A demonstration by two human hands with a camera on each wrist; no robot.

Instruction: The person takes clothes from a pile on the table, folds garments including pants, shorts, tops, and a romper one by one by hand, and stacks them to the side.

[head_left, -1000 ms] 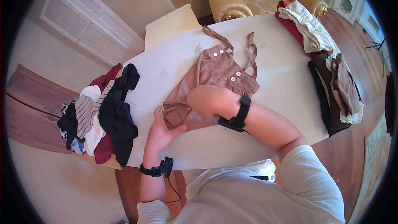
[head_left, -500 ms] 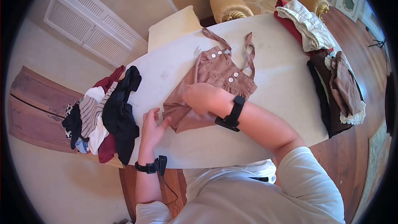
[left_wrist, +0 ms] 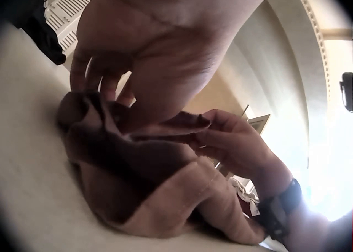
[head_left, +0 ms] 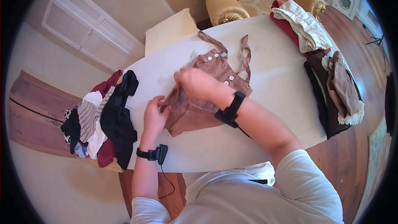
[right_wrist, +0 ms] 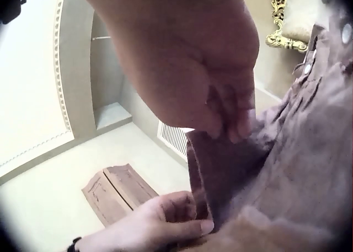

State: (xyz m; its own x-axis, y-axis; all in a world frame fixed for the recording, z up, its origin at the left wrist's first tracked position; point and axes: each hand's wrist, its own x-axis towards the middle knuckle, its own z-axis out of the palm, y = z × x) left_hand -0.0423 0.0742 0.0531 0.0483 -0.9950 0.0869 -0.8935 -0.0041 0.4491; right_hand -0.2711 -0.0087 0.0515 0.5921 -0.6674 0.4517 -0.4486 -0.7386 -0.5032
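A dusty-brown garment with shoulder straps and white buttons [head_left: 195, 118] lies on the table, straps pointing away from me. My right hand [head_left: 201, 85] reaches across it and pinches its fabric near the left side. In the right wrist view that pinched cloth [right_wrist: 231, 164] is lifted into a peak under the fingertips. At the garment's lower left edge, my left hand [head_left: 154, 119] holds the hem between thumb and fingers. Seen from the left wrist, the cloth [left_wrist: 160, 202] bunches in open folds below the left hand, the right hand [left_wrist: 237, 144] beyond it.
Heaped clothes, including a black piece [head_left: 118, 120] and a striped one [head_left: 88, 114], lie at the table's left edge. Along the right side are a cream garment [head_left: 306, 27] over red cloth and brown lace-trimmed clothes [head_left: 342, 87]. A gold armchair [head_left: 248, 0] stands behind the table [head_left: 273, 66].
My right hand has moved away from me and left, drawing the garment's fabric up. The left hand came off the hem, then returned to it slightly farther up. The garment's lower part has folded differently.
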